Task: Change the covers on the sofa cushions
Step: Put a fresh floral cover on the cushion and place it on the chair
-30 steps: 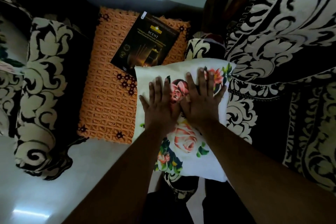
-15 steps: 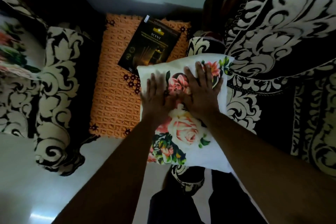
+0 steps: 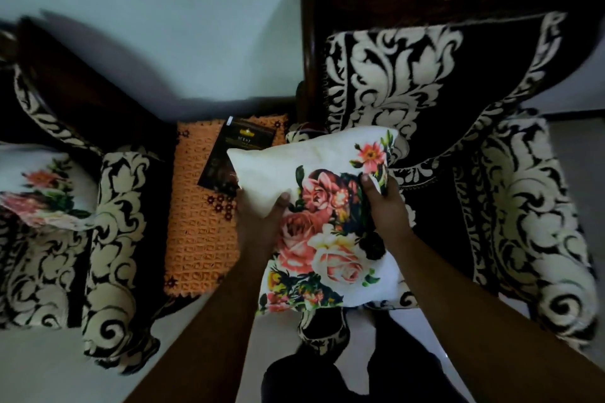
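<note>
Head | floral cushion [image 3: 327, 232] tilted, top right | left hand [image 3: 258, 222], right hand [image 3: 384, 203] grip sides

I count two cushions with flower covers: one [image 3: 314, 216] between my hands, and a second [image 3: 42, 186] lying on the chair at far left. There are two armchairs in dark cloth with cream scrollwork, one [image 3: 491, 141] on the right and one [image 3: 108, 239] on the left. Between them stands one worktop [image 3: 196, 239] under an orange knitted mat. On it lies one dark box [image 3: 235, 154] with gold lettering. Two hands are in view, my left [image 3: 258, 222] and my right [image 3: 386, 203].
</note>
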Demonstrator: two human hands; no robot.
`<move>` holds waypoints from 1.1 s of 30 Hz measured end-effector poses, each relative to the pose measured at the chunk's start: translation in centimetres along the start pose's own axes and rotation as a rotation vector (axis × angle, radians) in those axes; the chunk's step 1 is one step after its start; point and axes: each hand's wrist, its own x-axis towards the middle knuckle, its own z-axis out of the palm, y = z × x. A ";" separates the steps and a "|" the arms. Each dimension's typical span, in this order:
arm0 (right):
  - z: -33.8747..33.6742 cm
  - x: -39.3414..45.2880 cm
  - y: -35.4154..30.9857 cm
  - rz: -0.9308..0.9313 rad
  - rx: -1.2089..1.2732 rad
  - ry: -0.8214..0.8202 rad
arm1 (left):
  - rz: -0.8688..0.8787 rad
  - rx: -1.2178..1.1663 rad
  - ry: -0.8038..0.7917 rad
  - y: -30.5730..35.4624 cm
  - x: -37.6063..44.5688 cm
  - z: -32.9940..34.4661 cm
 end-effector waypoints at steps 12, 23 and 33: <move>-18.5 8.5 -0.4 -0.094 -0.060 0.137 | 0.207 0.026 -0.145 9.8 -2.3 19.3; -22.5 21.3 8.1 -0.011 -0.046 0.111 | 0.243 0.125 -0.186 6.5 3.7 32.5; -19.3 26.3 9.9 -0.005 -0.188 0.036 | 0.174 0.221 -0.130 3.1 7.0 33.5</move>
